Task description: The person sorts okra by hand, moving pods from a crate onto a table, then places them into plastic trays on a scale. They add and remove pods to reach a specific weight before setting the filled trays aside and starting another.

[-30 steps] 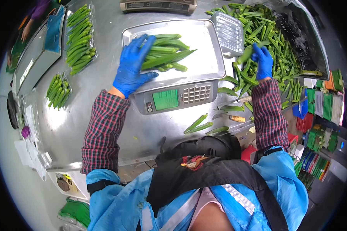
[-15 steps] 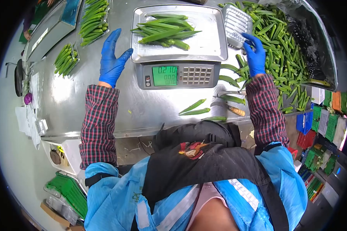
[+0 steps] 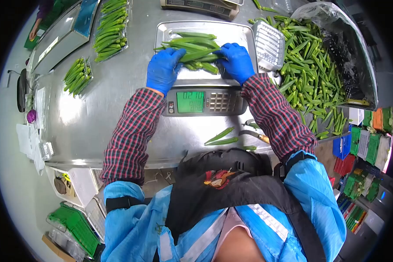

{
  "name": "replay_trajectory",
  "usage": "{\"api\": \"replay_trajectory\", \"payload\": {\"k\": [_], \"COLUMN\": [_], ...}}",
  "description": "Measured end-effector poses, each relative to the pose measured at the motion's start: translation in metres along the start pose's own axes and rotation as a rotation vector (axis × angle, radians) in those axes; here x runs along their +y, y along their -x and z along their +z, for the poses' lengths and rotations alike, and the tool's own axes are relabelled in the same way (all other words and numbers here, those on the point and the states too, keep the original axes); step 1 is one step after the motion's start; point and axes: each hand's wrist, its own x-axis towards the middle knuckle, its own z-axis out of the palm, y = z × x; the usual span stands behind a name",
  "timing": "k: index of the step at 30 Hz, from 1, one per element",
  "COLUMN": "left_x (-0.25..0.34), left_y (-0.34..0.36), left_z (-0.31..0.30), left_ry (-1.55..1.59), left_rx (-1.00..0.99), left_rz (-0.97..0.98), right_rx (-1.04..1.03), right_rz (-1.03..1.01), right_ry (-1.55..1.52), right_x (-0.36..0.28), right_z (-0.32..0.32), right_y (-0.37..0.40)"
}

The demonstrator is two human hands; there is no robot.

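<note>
A bunch of okra pods (image 3: pixel 195 44) lies on the metal pan (image 3: pixel 201 79) of a digital scale (image 3: pixel 231 104), whose green display reads about 0.210. My left hand (image 3: pixel 163 70), in a blue glove, closes on the left ends of the pods. At their right ends my right hand (image 3: pixel 239 64), also gloved in blue, presses in with bent fingers. The pods still appear to rest on the pan; parts of them are hidden by my fingers. Right of the pan sits a clear plastic tray (image 3: pixel 267 47).
A large heap of loose okra (image 3: pixel 312 72) spreads at the right beside a plastic-lined container (image 3: pixel 367 56). Packed okra trays (image 3: pixel 110 32) stand at the left. A wooden-handled knife (image 3: pixel 261 137) and loose pods (image 3: pixel 222 141) lie near the front edge. Another scale (image 3: pixel 201 8) stands behind.
Both hands have come inward from either side of the scale onto the okra bunch and now grip its ends. My right hand has left the clear tray. The view has shifted slightly.
</note>
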Motion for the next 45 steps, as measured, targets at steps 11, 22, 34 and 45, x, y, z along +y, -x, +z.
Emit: {"api": "replay_trajectory", "payload": {"k": [11, 22, 34, 45], "left_x": [0.032, 0.055, -0.009, -0.055], "left_y": [-0.012, -0.032, 0.017, -0.009], "left_z": [-0.054, -0.065, -0.051, 0.048], "left_ry": [1.193, 1.392, 0.893, 0.408], "left_rx": [0.162, -0.367, 0.315, 0.393], "left_rz": [-0.57, -0.465, -0.617, -0.416], "right_rx": [0.107, -0.056, -0.027, 0.048], "right_rz": [0.571, 0.395, 0.673, 0.881], "right_ry": [-1.143, -1.164, -1.247, -1.175], "right_x": [-0.04, -0.106, -0.026, 0.004], "right_z": [-0.067, -0.074, -0.1, -0.05], "right_y": [-0.007, -0.017, 0.038, 0.02]}}
